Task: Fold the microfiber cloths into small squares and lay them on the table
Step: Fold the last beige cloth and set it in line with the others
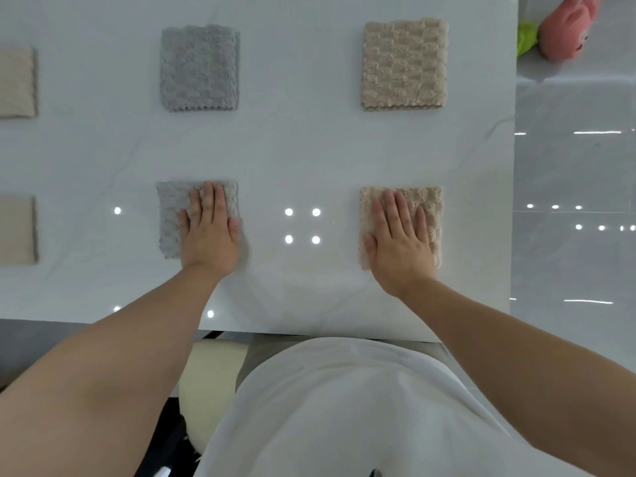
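Observation:
Several folded microfiber squares lie in two rows on the white table (292,149). My left hand (210,232) presses flat, fingers straight, on the near grey cloth (170,215). My right hand (399,235) lies flat on the near beige cloth (432,204). Behind them sit a far grey cloth (199,67) and a far beige cloth (404,63), both folded square. Two cream cloths are cut off by the left edge, one far (16,82) and one near (17,229).
The table's right edge runs near a glossy tiled floor (571,173). A pink plush toy (568,27) with a green piece (526,37) lies beyond the far right corner. A cream stool (206,383) stands under the front edge by my white shirt.

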`<state>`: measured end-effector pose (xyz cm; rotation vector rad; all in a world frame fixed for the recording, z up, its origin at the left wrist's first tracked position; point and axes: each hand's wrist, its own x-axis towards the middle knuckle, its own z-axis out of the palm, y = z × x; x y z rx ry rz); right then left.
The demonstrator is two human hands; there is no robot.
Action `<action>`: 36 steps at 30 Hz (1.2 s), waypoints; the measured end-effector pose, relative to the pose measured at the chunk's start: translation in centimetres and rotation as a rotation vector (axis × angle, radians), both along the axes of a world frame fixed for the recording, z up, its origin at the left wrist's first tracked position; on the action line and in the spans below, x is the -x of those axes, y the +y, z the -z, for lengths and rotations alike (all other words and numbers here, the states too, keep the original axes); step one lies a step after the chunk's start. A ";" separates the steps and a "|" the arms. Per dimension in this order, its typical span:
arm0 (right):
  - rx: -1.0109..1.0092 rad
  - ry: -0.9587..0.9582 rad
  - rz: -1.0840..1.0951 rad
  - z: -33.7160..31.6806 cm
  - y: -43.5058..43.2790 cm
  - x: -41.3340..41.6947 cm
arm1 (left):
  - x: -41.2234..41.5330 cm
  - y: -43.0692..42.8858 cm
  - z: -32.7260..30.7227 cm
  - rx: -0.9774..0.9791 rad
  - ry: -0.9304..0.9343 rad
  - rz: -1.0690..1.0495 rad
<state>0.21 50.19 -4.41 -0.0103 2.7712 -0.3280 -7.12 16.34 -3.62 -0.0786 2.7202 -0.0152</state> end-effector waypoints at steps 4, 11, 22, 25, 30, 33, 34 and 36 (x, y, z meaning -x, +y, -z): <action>-0.016 0.005 -0.005 0.0 0.0 0.0 | -1.1 -0.6 0.4 -0.024 0.002 0.029; -0.068 -0.016 -0.012 0.0 0.1 0.0 | -1.3 -1.9 0.0 -0.040 0.007 0.097; -0.070 -0.040 -0.004 -1.6 0.1 0.7 | 1.3 -0.8 -0.8 0.045 0.049 0.019; -0.003 0.006 0.008 -2.8 0.9 1.8 | 2.2 2.8 -2.1 -0.005 0.109 0.044; 0.047 0.141 0.041 -3.8 3.9 6.5 | 5.2 12.3 -3.6 -0.219 0.190 0.310; 0.026 0.243 0.056 -3.8 6.2 10.9 | 8.4 17.6 -3.6 -0.334 0.231 0.445; 0.017 0.256 0.065 -3.7 6.9 12.5 | 9.8 19.1 -3.4 -0.375 0.249 0.474; -0.015 0.267 0.062 -3.5 8.1 15.5 | 12.7 21.5 -2.8 -0.447 0.293 0.528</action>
